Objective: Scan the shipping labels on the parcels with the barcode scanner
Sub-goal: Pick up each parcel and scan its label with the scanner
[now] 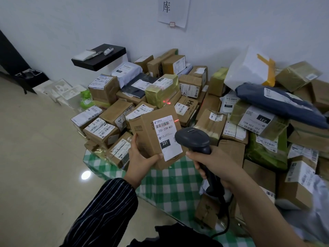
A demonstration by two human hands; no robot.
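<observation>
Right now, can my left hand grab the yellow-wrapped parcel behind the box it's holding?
Probably not yet: the left hand grips the cardboard box. The yellow-wrapped parcel lies uncovered atop the pile, so the way looks free once that box is set down.

held box label (166, 138): 231-239-k01, 231; wall sheet (171, 10): 库
</observation>
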